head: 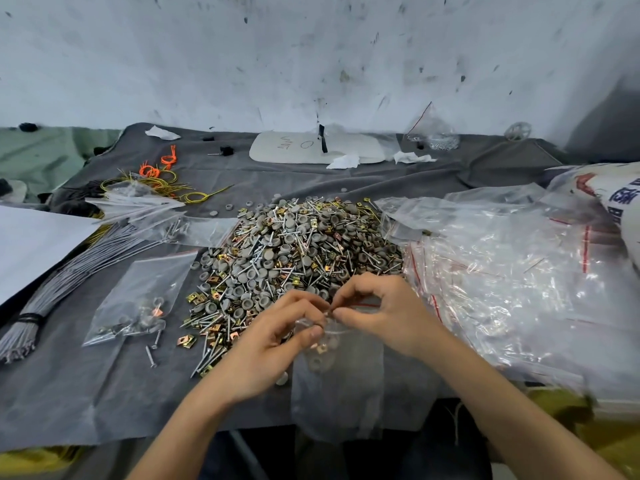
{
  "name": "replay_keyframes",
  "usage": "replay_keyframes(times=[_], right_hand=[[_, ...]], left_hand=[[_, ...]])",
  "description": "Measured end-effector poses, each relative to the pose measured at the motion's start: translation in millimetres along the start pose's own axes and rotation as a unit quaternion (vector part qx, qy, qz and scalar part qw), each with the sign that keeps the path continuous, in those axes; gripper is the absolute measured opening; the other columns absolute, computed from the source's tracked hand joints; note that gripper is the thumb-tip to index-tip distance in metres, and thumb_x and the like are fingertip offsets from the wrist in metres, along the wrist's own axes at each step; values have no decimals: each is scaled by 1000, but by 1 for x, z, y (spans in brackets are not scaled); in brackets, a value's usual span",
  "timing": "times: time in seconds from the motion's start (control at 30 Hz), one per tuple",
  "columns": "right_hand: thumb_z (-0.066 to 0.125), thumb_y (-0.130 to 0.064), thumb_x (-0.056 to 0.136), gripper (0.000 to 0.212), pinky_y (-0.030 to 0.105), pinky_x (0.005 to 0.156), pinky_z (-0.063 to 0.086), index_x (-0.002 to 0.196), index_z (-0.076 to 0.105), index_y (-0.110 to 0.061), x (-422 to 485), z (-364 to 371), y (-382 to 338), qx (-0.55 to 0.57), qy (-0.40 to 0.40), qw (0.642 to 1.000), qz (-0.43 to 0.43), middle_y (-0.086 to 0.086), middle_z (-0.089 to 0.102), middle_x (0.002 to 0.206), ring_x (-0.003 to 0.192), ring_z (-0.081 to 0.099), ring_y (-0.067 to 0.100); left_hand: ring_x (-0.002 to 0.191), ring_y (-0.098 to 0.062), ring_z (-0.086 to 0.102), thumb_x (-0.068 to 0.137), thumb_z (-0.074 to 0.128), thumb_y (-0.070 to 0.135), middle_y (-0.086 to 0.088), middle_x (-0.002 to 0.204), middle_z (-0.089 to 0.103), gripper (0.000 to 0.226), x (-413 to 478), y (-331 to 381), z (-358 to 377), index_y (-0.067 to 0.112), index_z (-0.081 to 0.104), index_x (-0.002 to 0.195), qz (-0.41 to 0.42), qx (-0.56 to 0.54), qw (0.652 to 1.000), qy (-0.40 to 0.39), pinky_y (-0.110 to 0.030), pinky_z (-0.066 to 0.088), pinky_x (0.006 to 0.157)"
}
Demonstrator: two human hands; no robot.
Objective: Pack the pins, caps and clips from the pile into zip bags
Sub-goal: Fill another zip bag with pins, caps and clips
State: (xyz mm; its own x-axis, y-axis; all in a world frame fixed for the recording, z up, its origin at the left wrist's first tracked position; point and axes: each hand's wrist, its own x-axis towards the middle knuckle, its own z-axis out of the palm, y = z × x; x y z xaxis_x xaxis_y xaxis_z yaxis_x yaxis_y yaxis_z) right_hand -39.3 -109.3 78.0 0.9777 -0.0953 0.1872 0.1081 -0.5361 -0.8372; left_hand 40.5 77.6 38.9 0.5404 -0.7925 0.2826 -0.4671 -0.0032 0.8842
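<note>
left hand [277,341]: thumb and fingers curled, pinching the zip bag [339,386] mouth | right hand [377,313]: thumb and forefinger pinching the same mouth | zip bag: worktop [62,393] front edge, hanging over it, caps inside | pile [294,251]: mid-worktop, just behind both hands

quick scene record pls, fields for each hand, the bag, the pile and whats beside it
left hand: pinches top edge of bag
right hand: pinches the same top edge
bag: clear, a few caps and a clip inside
pile: pins, caps, clips, just beyond the hands
second bag: holds parts, lies left of pile
empty bags: heap right of pile
cloth: grey, under it all
</note>
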Motion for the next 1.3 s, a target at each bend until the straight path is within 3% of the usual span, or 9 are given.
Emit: replay_keyframes(times=[0.2,0.37,0.47,0.53,0.63,0.8,0.93,1.1,1.3], right_hand=[[74,-2,79,18,22,76,55,79,71,-20,-6,-6,-7,33,-2,999,-1,-8,68,79,75,65,3],[73,-11,82,17,17,66,47,76,70,-27,-6,-9,-5,2,-26,1000,-2,-11,66,73,68,60,3],[65,-25,88,13,13,52,39,80,70,-34,-7,-16,-1,-2,-53,999,-1,-9,67,69,56,53,0],[62,-24,89,15,9,53,44,81,72,-32,-4,-22,7,43,20,999,25,-12,72,77,63,62,-2],[65,-18,90,15,14,60,44,79,72,-27,7,-24,33,-23,140,985,102,-8,73,79,65,61,2],[76,-26,80,20,26,72,50,98,71,-18,12,5,71,-136,30,960,243,-4,70,94,82,63,10],[71,-29,83,14,40,76,55,85,67,-16,14,24,78,-224,34,948,222,1,69,90,84,66,22],[70,-20,84,19,25,57,41,72,56,-22,24,15,75,-208,85,958,180,-6,58,72,66,55,14],[67,-10,87,23,22,56,42,104,58,-23,31,-8,72,-129,85,972,179,-4,58,73,63,53,9]], left_hand=[[112,-16,60,88,58,37,16,115,60,19,1,-1,3,22,67,83,12,-19,999,40,-32,47,93],[96,-13,64,87,62,32,14,100,66,13,-2,6,6,26,66,76,46,1,996,71,-20,48,83],[80,-19,62,89,61,31,5,86,65,9,-4,9,5,26,66,83,66,10,994,87,-30,49,71],[77,-22,60,90,60,33,3,82,63,10,-4,10,4,26,66,85,64,10,993,95,-38,47,69],[83,-19,61,91,60,41,6,87,63,17,-5,10,3,26,66,88,64,11,992,104,-33,48,72],[95,-14,62,92,60,40,11,96,64,12,-5,10,4,29,66,90,73,3,989,130,-20,47,81],[97,-13,62,90,57,33,11,96,64,13,-7,7,2,23,65,87,58,-7,987,151,-19,46,83],[102,-11,63,89,56,33,11,101,66,17,-8,5,0,19,65,90,48,-17,986,156,-20,49,86],[103,-15,64,89,57,32,8,101,67,12,-5,4,3,24,65,86,50,-27,988,147,-24,50,86]])
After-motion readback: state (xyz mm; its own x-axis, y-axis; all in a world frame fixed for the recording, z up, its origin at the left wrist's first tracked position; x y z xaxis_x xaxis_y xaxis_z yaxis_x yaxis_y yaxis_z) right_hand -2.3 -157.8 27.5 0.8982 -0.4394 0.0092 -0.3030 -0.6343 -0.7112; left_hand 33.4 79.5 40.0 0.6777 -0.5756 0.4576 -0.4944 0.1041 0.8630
